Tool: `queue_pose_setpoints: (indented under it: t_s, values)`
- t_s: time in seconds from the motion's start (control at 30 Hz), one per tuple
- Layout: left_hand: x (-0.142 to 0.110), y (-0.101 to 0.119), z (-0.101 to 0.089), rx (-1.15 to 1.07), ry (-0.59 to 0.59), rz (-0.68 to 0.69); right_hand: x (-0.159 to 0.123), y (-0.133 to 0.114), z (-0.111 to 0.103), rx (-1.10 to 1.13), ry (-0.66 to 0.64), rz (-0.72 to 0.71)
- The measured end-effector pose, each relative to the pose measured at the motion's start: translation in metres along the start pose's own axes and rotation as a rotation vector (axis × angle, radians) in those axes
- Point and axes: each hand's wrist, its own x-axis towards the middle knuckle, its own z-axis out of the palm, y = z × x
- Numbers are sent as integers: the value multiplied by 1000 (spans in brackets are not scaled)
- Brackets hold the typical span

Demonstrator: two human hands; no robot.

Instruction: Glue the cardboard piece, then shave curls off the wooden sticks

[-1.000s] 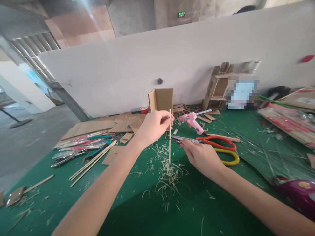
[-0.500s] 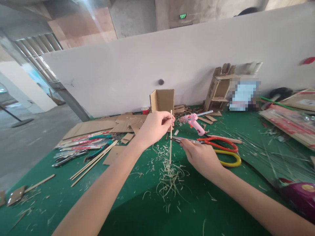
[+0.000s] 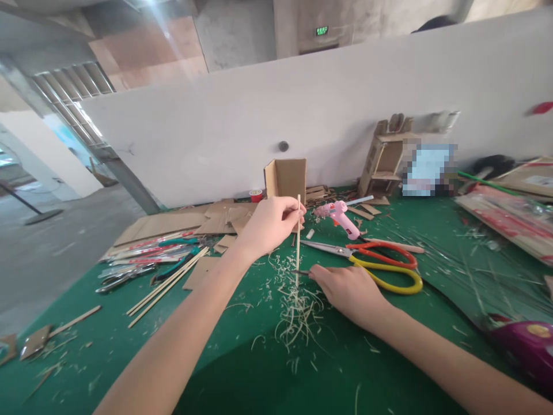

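My left hand pinches the top of a thin wooden stick and holds it upright, its lower end on the green table. My right hand is low beside the stick's base, fingers closed on a small blade whose tip touches the stick. A heap of pale wood shavings lies under and around the stick's foot.
Orange and yellow scissors lie just right of my hands, with a pink glue gun behind them. Pliers and long sticks lie at the left. Cardboard sheets, an open cardboard box and a cardboard model stand along the white partition.
My right hand has slid the blade down the stick, from about mid-height to near its base. My left hand and the stick have stayed almost in place.
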Motion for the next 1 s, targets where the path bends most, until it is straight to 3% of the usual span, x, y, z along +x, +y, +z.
queue_pose_setpoints:
  t_s: [0.2, 0.47, 0.67, 0.87, 1.0]
  values:
    - [-2, 6, -1, 56, 1, 9, 9, 3, -4, -97, 198, 124]
    - [-2, 3, 0, 47, 7, 3, 8, 3, -2, -52, 127, 101]
    - [-3, 3, -1, 14, 1, -1, 2, -3, 0, -4, -34, 7]
    - [-2, 4, -2, 24, -2, -10, 10, 6, -1, 15, 179, 111]
    - [-2, 4, -4, 39, 11, -6, 10, 6, 2, -46, 165, 118]
